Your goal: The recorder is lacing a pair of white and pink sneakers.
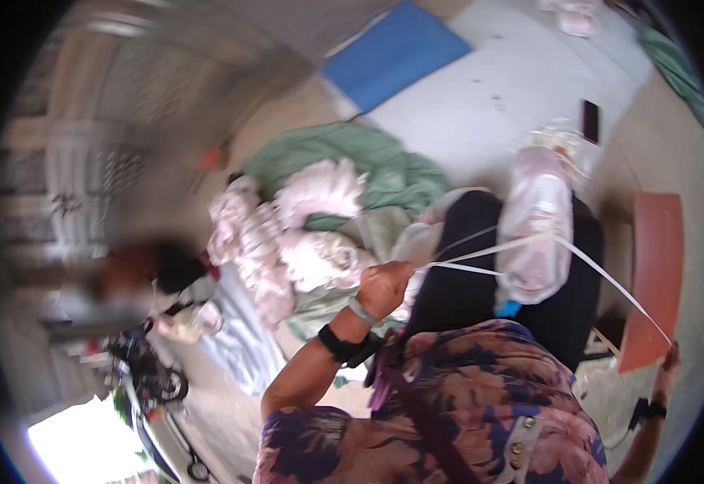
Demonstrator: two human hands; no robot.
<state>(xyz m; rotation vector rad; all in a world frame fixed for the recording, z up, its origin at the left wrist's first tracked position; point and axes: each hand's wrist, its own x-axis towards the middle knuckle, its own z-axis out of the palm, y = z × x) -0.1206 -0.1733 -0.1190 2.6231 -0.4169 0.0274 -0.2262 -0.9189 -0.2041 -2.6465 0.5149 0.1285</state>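
Observation:
A long bundle of pale pink and white pieces in clear plastic [533, 181] lies across my black-trousered thighs. Round its nearer half runs a white strap [602, 273], drawn out to both sides. My left hand [386, 289] is closed on one end of the strap, left of my knees. Far out to the right, my right hand [670, 367] grips the other end, its fingers small and partly blurred. A small blue piece [508, 309] shows under the bundle's near end.
Pink and white bundles [320, 258] lie on green cloth [368, 153] to the left. An orange-red board [650, 282] stands at my right. Ahead are a white sheet [481, 89], a blue mat [396, 55] and a dark phone [591, 121]. A blurred person [138, 278] sits at left.

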